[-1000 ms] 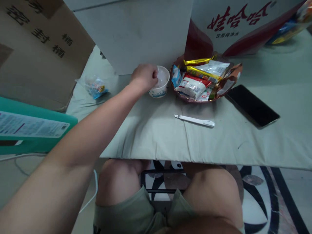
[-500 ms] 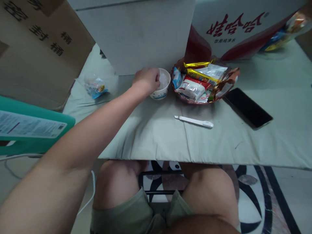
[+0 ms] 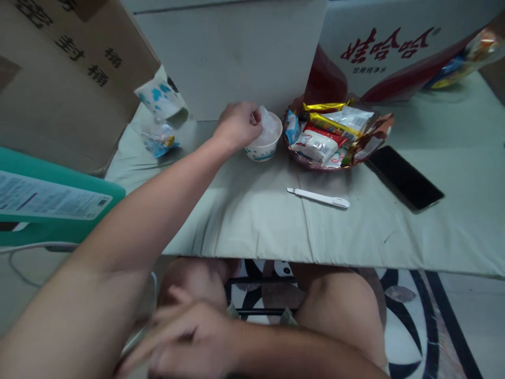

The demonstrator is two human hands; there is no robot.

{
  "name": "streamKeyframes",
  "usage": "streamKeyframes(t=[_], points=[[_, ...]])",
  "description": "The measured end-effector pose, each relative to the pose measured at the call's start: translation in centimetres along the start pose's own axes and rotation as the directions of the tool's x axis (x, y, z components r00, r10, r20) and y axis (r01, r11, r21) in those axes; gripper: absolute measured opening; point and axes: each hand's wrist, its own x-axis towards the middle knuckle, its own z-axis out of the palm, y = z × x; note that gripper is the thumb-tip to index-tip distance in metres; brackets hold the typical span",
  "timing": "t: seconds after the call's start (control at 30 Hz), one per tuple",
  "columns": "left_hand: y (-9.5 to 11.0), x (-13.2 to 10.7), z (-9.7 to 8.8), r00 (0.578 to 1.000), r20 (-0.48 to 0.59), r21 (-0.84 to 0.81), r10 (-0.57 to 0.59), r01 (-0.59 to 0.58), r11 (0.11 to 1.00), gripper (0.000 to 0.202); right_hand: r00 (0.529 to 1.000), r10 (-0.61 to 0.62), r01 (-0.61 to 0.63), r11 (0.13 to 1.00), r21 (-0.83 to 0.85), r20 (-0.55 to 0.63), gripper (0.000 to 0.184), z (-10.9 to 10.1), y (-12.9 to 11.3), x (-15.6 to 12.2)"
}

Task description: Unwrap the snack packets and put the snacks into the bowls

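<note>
My left hand (image 3: 236,125) reaches far across the table to a small white bowl (image 3: 262,152) with a blue pattern. Its fingers are pinched on a clear plastic wrapper (image 3: 269,122) that sticks up out of the bowl. My right hand (image 3: 185,337) is low in front of my lap, over my left knee, smeared by motion; its fingers point left and I cannot make out whether they hold anything. The table (image 3: 276,226) is covered with a pale green cloth.
A basket of snack packets (image 3: 311,162) stands right of the bowl. A white pen-shaped tool (image 3: 317,197) and a black phone (image 3: 404,178) lie nearer. Cardboard boxes (image 3: 236,52) stand at the back. A blue-and-white packet (image 3: 160,97), a small candy bag (image 3: 158,138) and a teal object (image 3: 59,210) are left.
My left hand has lifted the clear wrapper up from the bowl. My right hand has come into view at the bottom. A blue-and-white packet now shows at the back left.
</note>
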Motion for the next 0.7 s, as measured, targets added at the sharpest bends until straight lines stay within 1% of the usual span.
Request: streamKeyframes(t=[0.03,0.07,0.1,0.13,0.2,0.23,0.27,0.3,0.33,0.4,0.47,0.53,0.57,0.63,0.67,0.7], points=[[0.4,-0.1,-0.7,1.000,-0.025,-0.060,0.001,-0.002,0.998,0.023,0.993,-0.030,0.037,0.997,0.064,-0.116,0.040,-1.2,0.1,0.2],[0.9,-0.3,-1.4,0.998,-0.062,-0.114,-0.002,-0.006,0.993,0.025,0.974,-0.027,0.058,0.990,0.129,-0.227,0.045,-2.3,0.2,0.3],[1.5,-0.7,-2.2,0.994,-0.110,-0.167,-0.006,-0.013,0.986,0.028,0.949,-0.015,0.080,0.978,0.193,-0.316,0.049,-3.3,0.1,0.3],[2.0,-1.4,-2.9,0.986,-0.167,-0.229,-0.012,-0.027,0.973,0.030,0.926,-0.008,0.102,0.968,0.231,-0.377,0.050,-4.1,0.0,0.2],[2.8,-3.8,-4.1,0.956,-0.290,-0.403,-0.041,-0.084,0.911,0.033,0.899,0.009,0.105,0.966,0.235,-0.438,0.047,-5.1,-0.3,-0.3],[3.0,-5.4,-4.4,0.940,-0.336,-0.521,-0.066,-0.127,0.844,0.033,0.892,0.017,0.086,0.975,0.207,-0.452,0.044,-5.5,-0.5,-0.5],[2.9,-7.3,-4.7,0.923,-0.369,-0.634,-0.112,-0.162,0.756,0.033,0.885,0.030,0.054,0.985,0.166,-0.465,0.042,-5.7,-0.7,-0.8],[2.6,-9.3,-4.8,0.928,-0.335,-0.732,-0.162,-0.148,0.665,0.031,0.876,0.043,0.016,0.993,0.118,-0.480,0.039,-6.0,-0.9,-1.0],[2.2,-11.2,-4.9,0.930,-0.289,-0.796,-0.225,-0.103,0.597,0.028,0.867,0.053,-0.023,0.998,0.067,-0.496,0.038,-6.2,-1.0,-1.2],[0.9,-14.5,-5.1,0.933,-0.160,-0.892,-0.322,0.003,0.451,0.024,0.835,0.047,-0.082,0.996,-0.039,-0.548,0.039,-6.6,-1.4,-1.3],[-0.7,-16.5,-5.6,0.907,-0.066,-0.939,-0.415,0.085,0.333,0.025,0.796,0.018,-0.129,0.982,-0.140,-0.606,0.047,-7.2,-2.0,-1.0],[-2.3,-17.2,-6.4,0.881,-0.029,-0.962,-0.472,0.103,0.253,0.027,0.765,-0.001,-0.193,0.954,-0.230,-0.644,0.055,-7.7,-2.8,0.0],[-3.2,-17.3,-6.8,0.874,-0.031,-0.968,-0.485,0.094,0.232,0.028,0.758,-0.013,-0.221,0.935,-0.276,-0.652,0.056,-8.0,-3.3,0.9],[-5.0,-17.1,-7.5,0.857,-0.054,-0.973,-0.512,0.070,0.220,0.029,0.762,-0.065,-0.244,0.893,-0.379,-0.644,0.055,-8.8,-4.3,3.4],[-5.9,-17.0,-7.8,0.833,-0.068,-0.974,-0.549,0.064,0.217,0.030,0.765,-0.121,-0.227,0.869,-0.440,-0.633,0.051,-9.4,-4.7,5.1],[-6.7,-16.9,-8.0,0.793,-0.077,-0.977,-0.604,0.061,0.205,0.030,0.761,-0.191,-0.203,0.838,-0.507,-0.621,0.045,-10.0,-5.0,7.1]])
